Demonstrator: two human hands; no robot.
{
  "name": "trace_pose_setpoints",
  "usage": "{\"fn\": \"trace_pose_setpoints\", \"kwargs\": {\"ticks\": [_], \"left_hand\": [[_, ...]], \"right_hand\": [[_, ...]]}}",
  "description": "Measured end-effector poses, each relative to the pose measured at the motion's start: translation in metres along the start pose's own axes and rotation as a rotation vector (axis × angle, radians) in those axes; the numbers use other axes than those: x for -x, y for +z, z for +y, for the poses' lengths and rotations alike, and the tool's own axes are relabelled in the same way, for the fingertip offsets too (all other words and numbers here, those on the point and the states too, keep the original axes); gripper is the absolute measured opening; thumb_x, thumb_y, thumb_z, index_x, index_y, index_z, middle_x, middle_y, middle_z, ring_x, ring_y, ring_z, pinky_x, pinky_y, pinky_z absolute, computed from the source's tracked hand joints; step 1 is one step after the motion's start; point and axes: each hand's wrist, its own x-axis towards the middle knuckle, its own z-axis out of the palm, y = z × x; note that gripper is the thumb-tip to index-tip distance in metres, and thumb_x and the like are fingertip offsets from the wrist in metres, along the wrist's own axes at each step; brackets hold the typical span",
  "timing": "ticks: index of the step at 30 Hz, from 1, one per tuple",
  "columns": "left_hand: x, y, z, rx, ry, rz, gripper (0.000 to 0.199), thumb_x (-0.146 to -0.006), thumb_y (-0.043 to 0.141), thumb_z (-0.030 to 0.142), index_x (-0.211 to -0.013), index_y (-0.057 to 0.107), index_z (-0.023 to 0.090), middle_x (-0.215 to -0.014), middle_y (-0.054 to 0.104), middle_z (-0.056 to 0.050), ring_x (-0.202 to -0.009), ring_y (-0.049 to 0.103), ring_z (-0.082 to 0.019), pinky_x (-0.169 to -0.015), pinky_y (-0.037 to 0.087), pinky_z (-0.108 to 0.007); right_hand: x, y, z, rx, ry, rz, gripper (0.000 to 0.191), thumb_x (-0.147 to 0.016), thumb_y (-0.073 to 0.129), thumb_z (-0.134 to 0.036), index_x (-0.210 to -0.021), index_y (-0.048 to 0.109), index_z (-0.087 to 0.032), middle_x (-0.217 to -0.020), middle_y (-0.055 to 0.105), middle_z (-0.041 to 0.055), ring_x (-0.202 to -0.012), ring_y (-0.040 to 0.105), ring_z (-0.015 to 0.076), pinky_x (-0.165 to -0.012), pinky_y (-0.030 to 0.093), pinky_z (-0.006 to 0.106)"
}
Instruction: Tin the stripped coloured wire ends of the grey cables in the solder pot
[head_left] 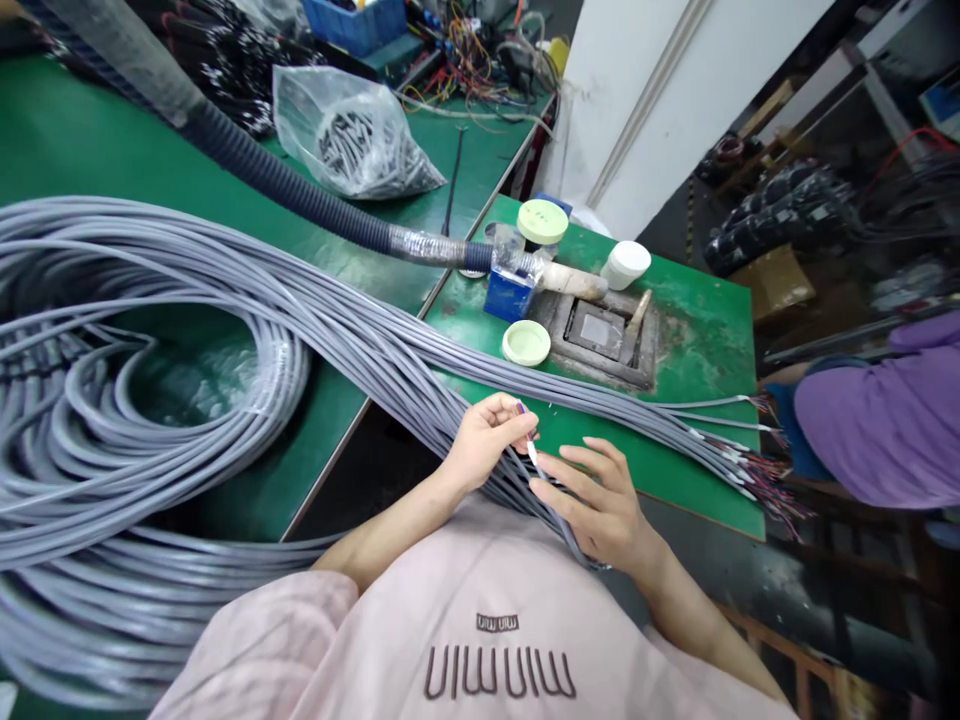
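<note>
Near my body, my left hand [489,436] pinches the thin coloured wires [523,408] at the end of a grey cable. A white sleeve [532,452] sits just below those wires. My right hand [600,500] is beside it with fingers spread, its index and middle fingertips close to the sleeve and the cable; whether they touch it is unclear. More grey cables [517,480] pass beneath both hands. A long bundle of grey cables [480,362] crosses the green table, its stripped ends [757,475] at the right edge.
Coiled grey cable [281,370] fills the left. A ribbed hose [300,195] ends near a blue box [510,292], a sunken metal unit [600,330], a shallow pale-green lid [526,343] and a white jar [625,264]. A person in purple [885,410] is at the right.
</note>
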Motion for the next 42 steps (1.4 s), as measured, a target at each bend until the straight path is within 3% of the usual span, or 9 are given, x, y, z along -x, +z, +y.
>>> {"fn": "trace_pose_setpoints", "kwargs": {"ticks": [11, 20, 30, 33, 37, 39, 42], "left_hand": [[0.002, 0.0, 0.002, 0.04, -0.067, 0.021, 0.029, -0.065, 0.08, 0.039, -0.071, 0.069, 0.013, -0.072, 0.071, -0.004, -0.06, 0.063, -0.011, -0.058, 0.05, -0.021], [0.001, 0.002, 0.002, 0.122, -0.091, 0.012, 0.026, -0.065, 0.081, 0.034, -0.072, 0.069, 0.013, -0.071, 0.071, -0.003, -0.068, 0.067, -0.012, -0.057, 0.051, -0.018], [-0.004, 0.002, -0.001, 0.355, -0.348, -0.247, 0.036, -0.069, 0.077, 0.019, -0.103, 0.065, 0.017, -0.081, 0.07, -0.002, -0.073, 0.067, -0.012, -0.069, 0.053, -0.024], [-0.007, 0.01, -0.008, 0.324, -0.281, -0.217, 0.043, -0.066, 0.079, 0.018, -0.105, 0.06, 0.02, -0.073, 0.065, 0.004, -0.063, 0.062, -0.008, -0.063, 0.05, -0.02], [-0.013, 0.031, -0.026, 0.135, -0.035, -0.143, 0.044, -0.062, 0.082, 0.02, -0.098, 0.056, 0.021, -0.067, 0.058, 0.009, -0.059, 0.057, -0.005, -0.06, 0.046, -0.018], [-0.015, 0.043, -0.038, 0.0, 0.065, -0.178, 0.042, -0.064, 0.081, 0.021, -0.096, 0.054, 0.021, -0.065, 0.056, 0.01, -0.057, 0.053, -0.004, -0.06, 0.044, -0.017], [-0.015, 0.055, -0.052, -0.218, 0.076, -0.344, 0.042, -0.069, 0.078, 0.025, -0.103, 0.053, 0.02, -0.068, 0.058, 0.007, -0.06, 0.054, -0.006, -0.063, 0.044, -0.02]], "right_hand": [[0.002, 0.0, 0.002, -0.022, 0.038, -0.01, 0.034, -0.087, 0.053, -0.011, -0.112, 0.066, -0.028, -0.113, 0.072, 0.0013, -0.114, 0.054, 0.0192, -0.105, 0.039, 0.044], [0.004, 0.002, 0.004, -0.043, 0.044, 0.021, 0.033, -0.086, 0.052, -0.01, -0.112, 0.066, -0.026, -0.113, 0.072, 0.0037, -0.112, 0.055, 0.0202, -0.102, 0.041, 0.044], [0.014, 0.003, 0.003, -0.067, 0.092, 0.066, 0.033, -0.087, 0.049, -0.012, -0.112, 0.064, -0.028, -0.116, 0.07, 0.0037, -0.112, 0.055, 0.0209, -0.101, 0.042, 0.045], [0.02, 0.003, 0.002, -0.037, 0.119, 0.071, 0.033, -0.086, 0.048, -0.011, -0.111, 0.064, -0.027, -0.119, 0.067, 0.0054, -0.112, 0.056, 0.0208, -0.1, 0.042, 0.045], [0.031, 0.0, 0.0, 0.013, 0.184, 0.064, 0.028, -0.085, 0.05, -0.012, -0.106, 0.064, -0.025, -0.109, 0.068, 0.0056, -0.107, 0.059, 0.0189, -0.1, 0.042, 0.043], [0.044, -0.006, -0.003, 0.036, 0.225, 0.054, 0.025, -0.084, 0.05, -0.011, -0.102, 0.063, -0.024, -0.098, 0.069, 0.0044, -0.102, 0.061, 0.0177, -0.1, 0.041, 0.042], [0.081, -0.021, -0.01, 0.123, 0.318, -0.004, 0.025, -0.083, 0.047, -0.008, -0.096, 0.064, -0.022, -0.085, 0.069, 0.0027, -0.092, 0.063, 0.0168, -0.098, 0.042, 0.041]]}}
